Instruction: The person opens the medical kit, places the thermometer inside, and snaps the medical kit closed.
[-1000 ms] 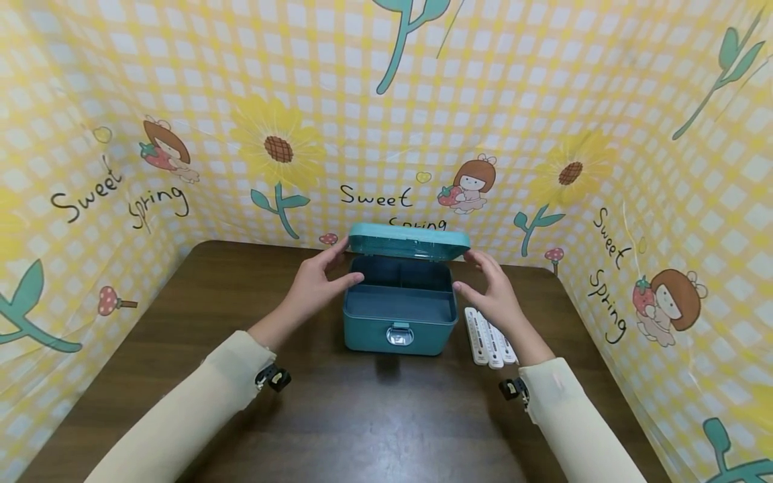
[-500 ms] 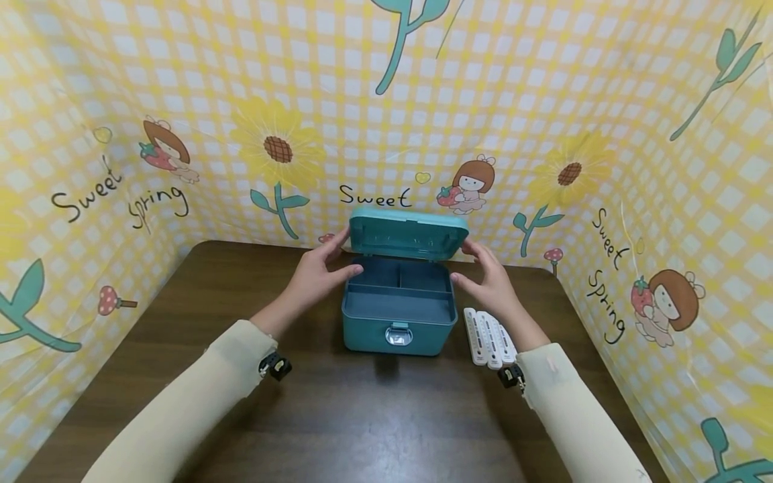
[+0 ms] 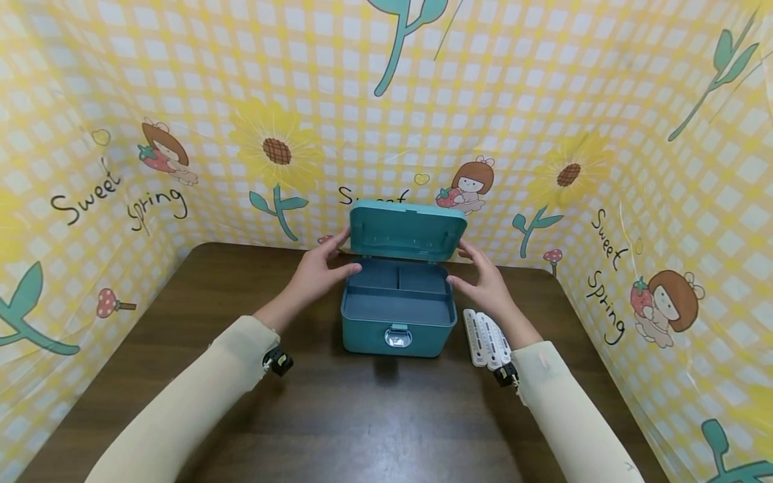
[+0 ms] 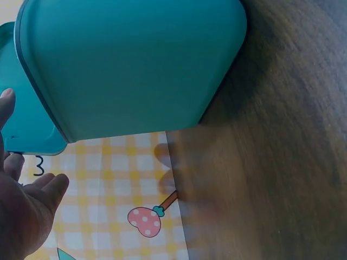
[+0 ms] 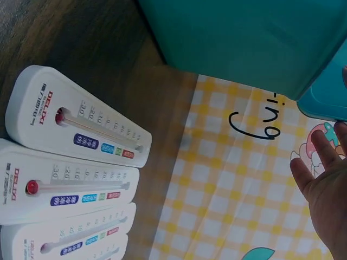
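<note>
A teal storage box (image 3: 365, 335) with a front latch (image 3: 398, 337) stands in the middle of the table, its lid (image 3: 407, 231) tilted up and back. Inside sits a dark blue tray (image 3: 392, 306) with divided compartments. My left hand (image 3: 313, 274) is at the lid's left side, fingers extended, thumb by the box rim. On the other side my right hand (image 3: 488, 282) mirrors it, fingers behind the lid's right edge. Both wrist views show relaxed, spread fingers; whether they touch the lid is unclear. Several white thermometers (image 5: 81, 116) lie fanned right of the box.
The brown wooden table (image 3: 386, 429) has a back edge just behind the box. Yellow checked cloth (image 3: 386, 141) hangs behind and at both sides. The right forearm (image 3: 568, 402) passes close beside the thermometers.
The lid has swung further up and back, from nearly level to steeply tilted, with both hands staying at its sides. More of the inner tray shows. The thermometers have not moved.
</note>
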